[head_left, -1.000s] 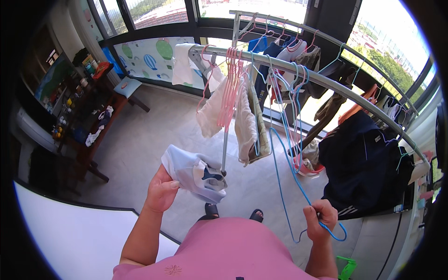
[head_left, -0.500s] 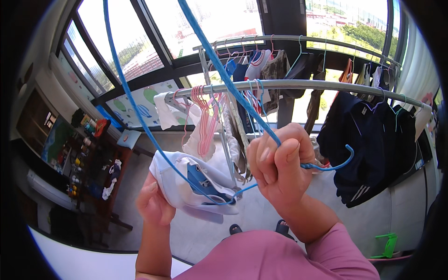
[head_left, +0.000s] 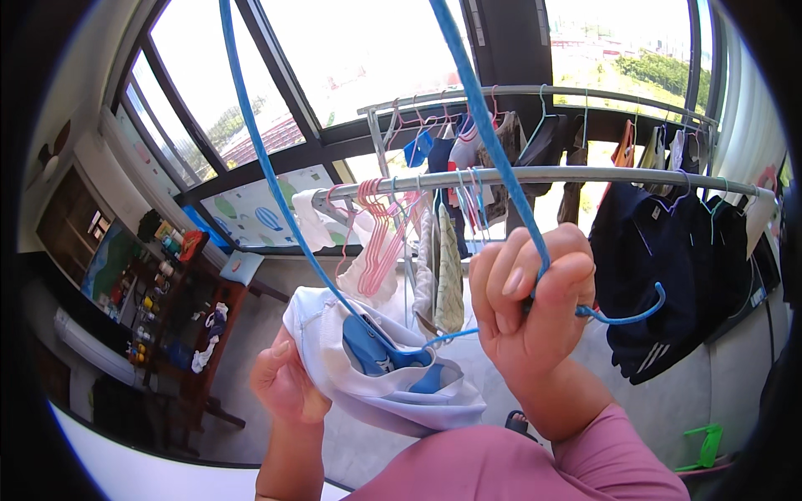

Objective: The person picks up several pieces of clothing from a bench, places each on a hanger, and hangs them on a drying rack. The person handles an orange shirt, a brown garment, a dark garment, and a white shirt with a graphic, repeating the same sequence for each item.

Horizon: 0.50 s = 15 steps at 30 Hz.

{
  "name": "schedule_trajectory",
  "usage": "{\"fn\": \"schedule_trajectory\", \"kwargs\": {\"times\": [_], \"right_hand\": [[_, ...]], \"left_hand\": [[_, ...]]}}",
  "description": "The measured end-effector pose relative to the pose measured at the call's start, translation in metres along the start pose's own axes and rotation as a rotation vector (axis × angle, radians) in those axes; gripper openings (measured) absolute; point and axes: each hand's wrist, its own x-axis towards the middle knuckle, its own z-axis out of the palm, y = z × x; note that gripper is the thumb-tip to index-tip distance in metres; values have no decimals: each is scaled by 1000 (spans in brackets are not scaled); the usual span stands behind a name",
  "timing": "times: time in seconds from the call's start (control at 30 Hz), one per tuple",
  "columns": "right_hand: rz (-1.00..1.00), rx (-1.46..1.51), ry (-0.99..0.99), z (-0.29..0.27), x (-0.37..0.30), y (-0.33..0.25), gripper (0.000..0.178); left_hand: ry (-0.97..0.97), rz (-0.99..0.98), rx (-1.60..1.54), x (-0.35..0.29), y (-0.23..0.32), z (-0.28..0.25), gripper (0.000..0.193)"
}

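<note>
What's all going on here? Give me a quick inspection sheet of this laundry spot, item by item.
Surface: grey tiled floor.
Job's things: blue wire hanger, one end inside a white and blue garment.
Clutter: bunch of pink hangers; green stool.
Hands: right hand fisted round the hanger; left hand grips the garment.
Cables: nothing seen.
Surroundings: metal drying rail with dark clothes; large windows; shelf of toys.

Far left, on the dark shelving (head_left: pixel 125 284): small bottles and packets (head_left: pixel 171 242) in red, green and yellow, too small to tell apart. Beside them, a flat green-blue panel (head_left: pixel 104 263), possibly a screen or picture. Below the window, a pale poster with balloon shapes (head_left: pixel 255 213).
</note>
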Motion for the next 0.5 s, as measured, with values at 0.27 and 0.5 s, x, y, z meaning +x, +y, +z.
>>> {"fn": "schedule_trajectory", "kwargs": {"times": [0.27, 0.5], "right_hand": [[197, 103, 77, -4, -21, 44, 26], [405, -644, -354, -41, -74, 39, 29]], "left_hand": [[-15, 54, -90, 12, 1, 12, 70], [-149, 85, -375, -7, 41, -32, 53]]}}
